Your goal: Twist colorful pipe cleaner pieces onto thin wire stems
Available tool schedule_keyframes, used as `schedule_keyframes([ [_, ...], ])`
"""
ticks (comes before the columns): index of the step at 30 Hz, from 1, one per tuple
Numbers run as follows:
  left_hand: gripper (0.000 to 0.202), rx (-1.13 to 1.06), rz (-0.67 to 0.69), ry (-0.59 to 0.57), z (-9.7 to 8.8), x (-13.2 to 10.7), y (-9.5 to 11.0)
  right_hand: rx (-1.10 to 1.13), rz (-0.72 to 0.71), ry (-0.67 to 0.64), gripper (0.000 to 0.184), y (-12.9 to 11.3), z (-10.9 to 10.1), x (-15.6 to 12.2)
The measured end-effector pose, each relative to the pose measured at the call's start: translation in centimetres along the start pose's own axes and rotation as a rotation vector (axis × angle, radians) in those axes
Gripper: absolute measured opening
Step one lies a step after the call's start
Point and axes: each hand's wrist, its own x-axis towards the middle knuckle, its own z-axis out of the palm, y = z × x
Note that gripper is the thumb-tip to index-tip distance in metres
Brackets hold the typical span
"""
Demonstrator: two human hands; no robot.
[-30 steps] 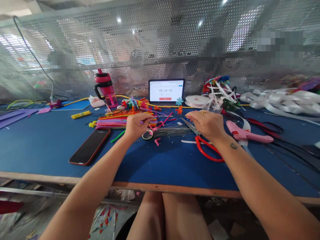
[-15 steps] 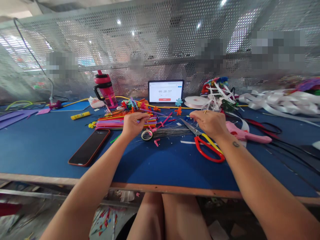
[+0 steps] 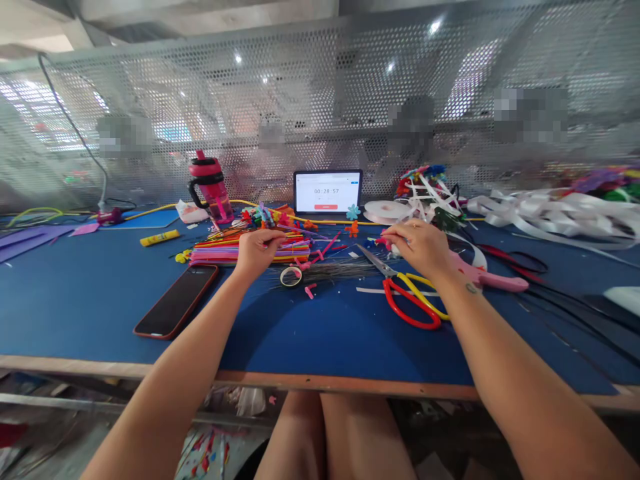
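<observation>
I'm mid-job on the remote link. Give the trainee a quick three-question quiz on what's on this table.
1. True or false: the red-and-yellow scissors lie nearer the right hand than the left hand.

2. Multiple choice: what does the tablet display? A) a timer reading 00:28:57, B) a map, C) a video call.

3. Fill in the blank: the table top beneath the roll of tape is coloured ____.

Key: 1 true; 2 A; 3 blue.
</observation>
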Motion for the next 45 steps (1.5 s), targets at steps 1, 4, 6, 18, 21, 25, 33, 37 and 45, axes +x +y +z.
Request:
schedule_keyframes([
  [1,0.015,0.000,-0.002,0.000,0.0,0.0,0.0,-0.009,0.014,0.021,0.027,-0.1,0.0,0.0],
  [4,0.015,-0.001,-0.001,0.006,0.1,-0.1,-0.1,-0.024,0.029,0.058,0.029,-0.4,-0.1,0.0],
  [6,0.015,-0.009,-0.005,0.007,0.1,0.0,-0.3,0.002,0.010,0.041,0.029,-0.5,-0.3,0.0],
  [18,0.016,0.000,0.074,0.001,0.1,-0.1,-0.7,0.298,0.028,-0.346,0.038,-0.7,0.4,0.2],
  [21,0.016,0.009,0.090,0.008,0.2,-0.1,-0.6,0.308,0.023,-0.343,0.039,-0.9,0.6,0.1],
  [25,0.018,0.035,0.112,-0.003,0.2,-0.2,-0.4,0.233,0.037,-0.359,0.037,-1.0,0.9,0.0],
  [33,0.016,0.057,0.126,0.014,0.1,-0.1,-0.4,0.247,0.050,-0.404,0.041,-1.3,0.7,0.0],
  [37,0.017,0.051,0.141,0.010,0.3,-0.3,-0.2,0.318,0.116,-0.432,0.047,-1.7,0.6,0.1],
  [45,0.016,0.020,0.139,-0.011,0.5,-0.5,0.4,0.488,0.013,-0.473,0.039,-2.5,1.0,0.0],
])
